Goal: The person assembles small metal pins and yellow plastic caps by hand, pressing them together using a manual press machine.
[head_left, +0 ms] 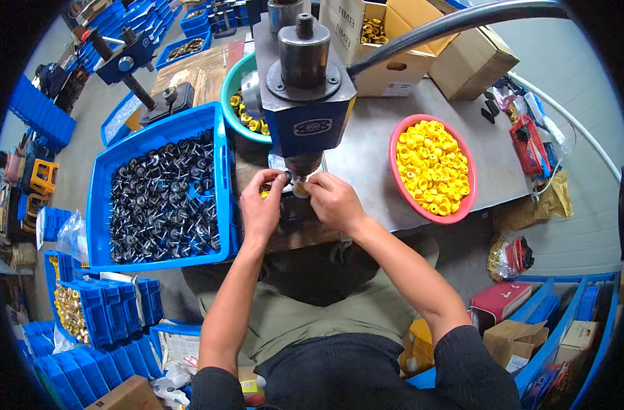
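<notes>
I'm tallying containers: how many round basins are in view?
2: a teal basin left of the dark blue machine, partly hidden by it, and a red basin of yellow parts to its right. The machine could hide another.

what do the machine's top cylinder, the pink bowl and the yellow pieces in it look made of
Top cylinder: almost certainly metal, satin, with grey reflections and a threaded stud. Pink bowl: probably plastic, smooth, evenly coloured. Yellow pieces: likely moulded plastic, glossy, in repeating shapes.
</notes>
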A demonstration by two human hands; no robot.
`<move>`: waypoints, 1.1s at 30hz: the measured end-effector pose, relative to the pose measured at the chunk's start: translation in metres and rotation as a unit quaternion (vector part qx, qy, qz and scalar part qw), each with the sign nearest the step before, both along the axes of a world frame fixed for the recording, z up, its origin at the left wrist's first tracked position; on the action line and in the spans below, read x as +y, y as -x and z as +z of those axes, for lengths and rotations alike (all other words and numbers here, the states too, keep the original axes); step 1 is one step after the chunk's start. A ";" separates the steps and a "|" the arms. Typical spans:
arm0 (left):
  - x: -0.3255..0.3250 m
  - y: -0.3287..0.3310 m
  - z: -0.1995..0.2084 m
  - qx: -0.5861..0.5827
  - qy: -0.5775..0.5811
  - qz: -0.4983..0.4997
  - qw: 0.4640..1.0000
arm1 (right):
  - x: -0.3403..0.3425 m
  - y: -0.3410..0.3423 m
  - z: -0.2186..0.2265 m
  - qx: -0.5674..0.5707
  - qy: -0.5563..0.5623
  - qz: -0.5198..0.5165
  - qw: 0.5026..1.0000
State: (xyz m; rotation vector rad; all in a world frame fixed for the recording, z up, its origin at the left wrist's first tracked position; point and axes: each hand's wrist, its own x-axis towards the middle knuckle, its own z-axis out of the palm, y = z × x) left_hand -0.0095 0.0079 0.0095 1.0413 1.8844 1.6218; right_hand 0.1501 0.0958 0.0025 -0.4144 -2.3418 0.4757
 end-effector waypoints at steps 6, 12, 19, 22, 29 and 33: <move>0.007 -0.008 -0.001 0.040 0.017 -0.048 0.998 | -0.015 -0.023 0.012 0.025 0.093 -0.074 0.993; 0.004 -0.011 0.007 0.208 0.024 -0.077 0.975 | -0.010 -0.053 0.039 0.049 0.134 -0.095 0.985; 0.001 -0.009 0.007 0.177 0.063 -0.085 0.978 | 0.030 -0.069 0.178 0.291 0.142 -0.049 0.945; 0.002 -0.017 0.010 0.159 0.064 -0.131 0.976 | 0.041 -0.105 0.306 0.379 0.335 0.327 0.798; -0.004 -0.013 0.010 0.151 0.095 -0.106 0.978 | 0.050 -0.120 0.361 0.102 0.233 0.367 0.895; 0.000 -0.015 -0.002 0.197 0.048 -0.078 0.976 | -0.073 -0.125 0.234 0.366 0.154 0.072 0.915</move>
